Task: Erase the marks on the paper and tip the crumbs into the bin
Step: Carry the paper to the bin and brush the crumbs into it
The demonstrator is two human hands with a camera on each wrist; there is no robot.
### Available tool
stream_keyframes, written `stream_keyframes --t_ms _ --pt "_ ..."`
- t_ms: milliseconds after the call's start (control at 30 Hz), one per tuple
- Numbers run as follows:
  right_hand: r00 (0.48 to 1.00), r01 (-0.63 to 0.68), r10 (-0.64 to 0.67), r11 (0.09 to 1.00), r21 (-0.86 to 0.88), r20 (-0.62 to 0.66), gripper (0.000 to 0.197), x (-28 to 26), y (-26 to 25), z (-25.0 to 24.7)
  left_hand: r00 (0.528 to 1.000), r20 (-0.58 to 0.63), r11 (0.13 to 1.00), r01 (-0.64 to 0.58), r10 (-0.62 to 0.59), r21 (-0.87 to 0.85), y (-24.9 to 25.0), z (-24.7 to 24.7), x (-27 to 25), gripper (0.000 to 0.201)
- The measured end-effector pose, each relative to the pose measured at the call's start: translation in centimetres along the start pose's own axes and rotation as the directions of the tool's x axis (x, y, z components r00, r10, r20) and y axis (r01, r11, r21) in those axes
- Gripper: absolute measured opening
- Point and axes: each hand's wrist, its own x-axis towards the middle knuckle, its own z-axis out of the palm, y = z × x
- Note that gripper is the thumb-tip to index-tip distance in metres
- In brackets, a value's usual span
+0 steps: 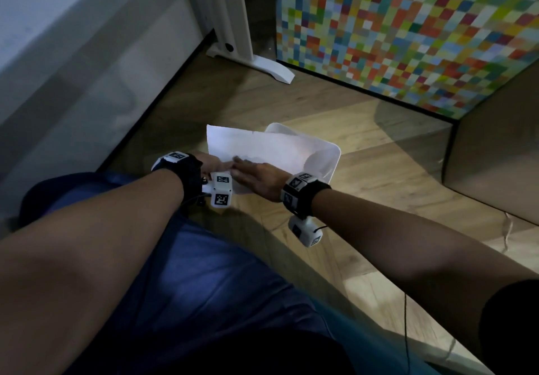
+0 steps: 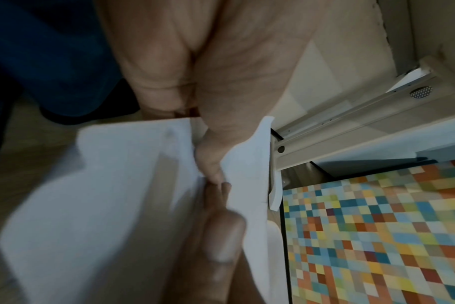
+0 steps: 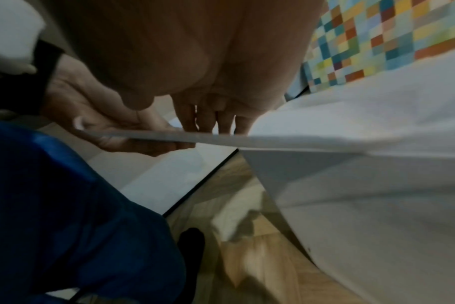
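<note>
paper (image 1: 262,148) over bin (image 1: 326,164), L hand (image 1: 211,163) gripping

matt white paper (image 1: 259,147), smooth white plastic bin (image 1: 326,162) – slight sheen, wood-grain floor (image 1: 364,194) w/ satin finish

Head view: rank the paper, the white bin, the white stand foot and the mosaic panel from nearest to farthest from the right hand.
1. Paper: under the right hand, whose fingers lie flat on it.
2. White bin: just beyond, beneath the paper.
3. White stand foot: farther back, on the floor.
4. Mosaic panel: far right; roughly as far as the foot, hard to separate.
</note>
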Motion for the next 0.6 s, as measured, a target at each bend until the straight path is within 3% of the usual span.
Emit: stream_keyframes --t_ms 33,67,133,167,233,267,333,433,500,600 --pt "1.000 -0.014 0.014 1.000 -0.008 0.020 0.064 -0.2 0.5 0.0 1.000 -0.019 0.995 -0.007 0.005 -0.104 -0.6 -0.1 1.8 0.100" --pt "0.998 -0.048 0.049 0.998 -0.034 0.035 0.063 -0.4 1.2 -0.3 1.000 -0.019 0.987 0.011 -0.014 -0.163 -1.0 -0.2 1.9 0.105" --pt "0.981 -0.185 0.190 0.977 -0.108 0.038 0.065 -0.6 2.9 -1.3 0.999 -0.015 0.976 0.025 -0.029 -0.218 -1.7 -0.6 3.4 0.068" --pt "0.957 -0.281 0.288 0.946 -0.163 0.017 0.070 -0.8 3.6 -1.8 0.999 -0.027 0.969 0.019 -0.027 -0.244 -2.2 -0.5 4.5 0.062" --pt "0.908 -0.416 0.414 0.872 -0.259 -0.064 0.082 -0.8 4.2 -2.6 0.999 -0.033 0.956 -0.002 -0.008 -0.293 -3.0 -0.5 6.9 0.083" --pt "0.905 -0.424 0.414 0.866 -0.264 -0.096 0.084 -0.8 4.0 -2.9 0.999 -0.040 0.952 -0.023 0.012 -0.304 -4.1 -0.2 9.8 0.091" --pt "0.953 -0.298 0.282 0.933 -0.202 -0.107 0.074 -0.5 2.6 -2.9 1.000 -0.024 0.941 -0.016 0.009 -0.339 -5.2 0.1 14.2 0.085" --pt "0.998 0.019 -0.019 1.000 -0.010 -0.066 0.059 -0.1 -0.7 -1.7 0.999 -0.029 0.916 -0.036 0.026 -0.400 -2.5 0.7 10.0 0.051" --pt "0.996 0.071 -0.066 0.994 0.086 -0.061 0.062 0.1 -2.2 -0.7 0.998 -0.008 0.904 -0.064 0.067 -0.423 -1.2 0.6 8.2 0.021" --pt "0.999 0.049 -0.047 0.992 0.114 -0.018 0.060 -0.1 -1.3 0.1 1.000 -0.014 0.883 -0.031 0.027 -0.469 0.4 0.4 4.2 0.018"
